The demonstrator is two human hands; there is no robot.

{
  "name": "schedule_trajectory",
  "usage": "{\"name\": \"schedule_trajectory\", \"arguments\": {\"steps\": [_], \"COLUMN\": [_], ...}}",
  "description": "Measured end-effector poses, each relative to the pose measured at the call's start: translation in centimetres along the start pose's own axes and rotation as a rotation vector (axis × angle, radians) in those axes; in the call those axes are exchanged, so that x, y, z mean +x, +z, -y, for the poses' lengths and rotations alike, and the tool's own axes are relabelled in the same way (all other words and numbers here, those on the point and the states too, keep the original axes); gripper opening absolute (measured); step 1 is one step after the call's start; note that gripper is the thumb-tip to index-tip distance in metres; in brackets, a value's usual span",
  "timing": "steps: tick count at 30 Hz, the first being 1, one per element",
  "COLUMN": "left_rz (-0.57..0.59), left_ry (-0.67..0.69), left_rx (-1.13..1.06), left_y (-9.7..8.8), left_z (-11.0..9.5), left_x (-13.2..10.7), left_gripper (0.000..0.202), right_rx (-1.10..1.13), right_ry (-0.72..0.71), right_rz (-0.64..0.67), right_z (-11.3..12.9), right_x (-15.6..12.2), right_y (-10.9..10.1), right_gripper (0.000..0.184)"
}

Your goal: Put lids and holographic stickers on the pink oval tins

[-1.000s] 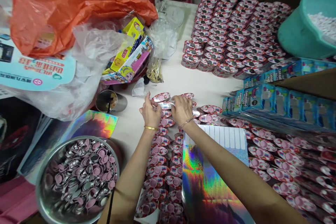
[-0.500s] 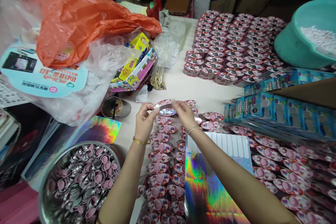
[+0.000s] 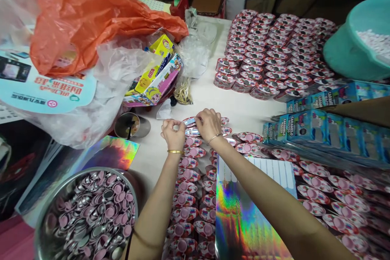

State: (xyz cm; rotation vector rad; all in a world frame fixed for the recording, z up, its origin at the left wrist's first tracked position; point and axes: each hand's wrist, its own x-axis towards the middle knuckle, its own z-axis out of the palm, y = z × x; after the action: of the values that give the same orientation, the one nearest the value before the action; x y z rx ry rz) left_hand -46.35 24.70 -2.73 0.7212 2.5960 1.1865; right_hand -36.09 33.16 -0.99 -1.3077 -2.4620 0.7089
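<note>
My left hand (image 3: pixel 173 135), a gold bangle at its wrist, has thumb and fingers pinched at the left end of a narrow shiny sticker strip (image 3: pixel 189 121). My right hand (image 3: pixel 211 124) is closed at the strip's other end, its fingertips partly hidden behind the knuckles. The strip lies over the far end of a row of red-and-white oval packs (image 3: pixel 186 174), several with round pink pieces on top. Just below the strip is a silvery oval top (image 3: pixel 192 131). Under my right forearm rests a rainbow-shiny sticker sheet (image 3: pixel 240 215) with white strips near its top.
A metal bowl (image 3: pixel 39 227) of small pink-and-silver cups stands at front left, near a metal mug (image 3: pixel 144 127). Stacked oval packs (image 3: pixel 256 55) and a teal tub (image 3: pixel 341 55) are at back right. Blue boxes (image 3: pixel 304 126) stand right; an orange plastic bag (image 3: pixel 91 12) lies left.
My hands have lowered the strip onto the row's far end. My right hand has turned, with its knuckles now up; my left hand has shifted slightly right.
</note>
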Motion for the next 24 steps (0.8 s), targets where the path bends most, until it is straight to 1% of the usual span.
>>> {"name": "schedule_trajectory", "arguments": {"steps": [2, 5, 9, 12, 13, 15, 17, 19, 20, 21, 22, 23, 24], "left_rz": [0.002, -0.002, 0.011, 0.031, 0.033, 0.033, 0.038, 0.017, 0.004, 0.010, 0.047, 0.117, 0.213], "left_ry": [-0.004, 0.010, 0.016, -0.019, -0.043, -0.109, -0.171, -0.175, -0.138, -0.072, 0.013, 0.106, 0.194], "left_rx": [0.082, 0.145, 0.172, 0.168, 0.159, 0.134, 0.122, 0.135, 0.138, 0.133, 0.121, 0.106, 0.093], "left_y": [0.4, 0.8, 0.9, 0.9, 0.8, 0.8, 0.7, 0.3, 0.0, -0.5, -1.0, -1.7, -2.4], "left_z": [0.2, 0.4, 0.5, 0.8, 0.9, 1.0, 0.8, 0.3, 0.0, -0.3, -0.6, -0.8, -1.0], "left_x": [-0.1, -0.3, -0.3, 0.0, 0.2, 0.9, 1.4, 1.2, 0.7, -0.2, -1.6, -3.3, -5.4], "left_gripper": [0.009, 0.009, 0.009, 0.010, 0.016, 0.036, 0.054, 0.067, 0.070, 0.068, 0.060, 0.047, 0.032], "right_rx": [-0.054, -0.093, -0.061, 0.014, 0.031, 0.049, 0.066, 0.091, 0.100, 0.102, 0.093, 0.072, 0.037], "right_ry": [-0.029, -0.064, -0.040, -0.018, -0.027, -0.068, -0.124, -0.169, -0.184, -0.192, -0.195, -0.196, -0.193], "right_rz": [0.017, 0.035, 0.040, 0.046, 0.053, 0.066, 0.045, -0.027, -0.074, -0.121, -0.157, -0.175, -0.173], "right_z": [0.0, -0.1, -0.4, -0.7, -0.9, -1.3, -2.2, -3.6, -4.4, -5.3, -6.3, -7.2, -8.2], "right_x": [0.1, 0.1, 0.1, 0.3, 0.4, 0.5, 0.0, -1.6, -2.9, -4.6, -6.6, -8.8, -11.1], "right_y": [0.4, 0.6, 0.7, 0.9, 1.0, 0.9, -0.1, -1.9, -3.1, -4.4, -5.7, -6.9, -8.0], "right_gripper": [0.020, 0.020, 0.017, 0.031, 0.036, 0.043, 0.042, 0.037, 0.035, 0.035, 0.035, 0.037, 0.038]}}
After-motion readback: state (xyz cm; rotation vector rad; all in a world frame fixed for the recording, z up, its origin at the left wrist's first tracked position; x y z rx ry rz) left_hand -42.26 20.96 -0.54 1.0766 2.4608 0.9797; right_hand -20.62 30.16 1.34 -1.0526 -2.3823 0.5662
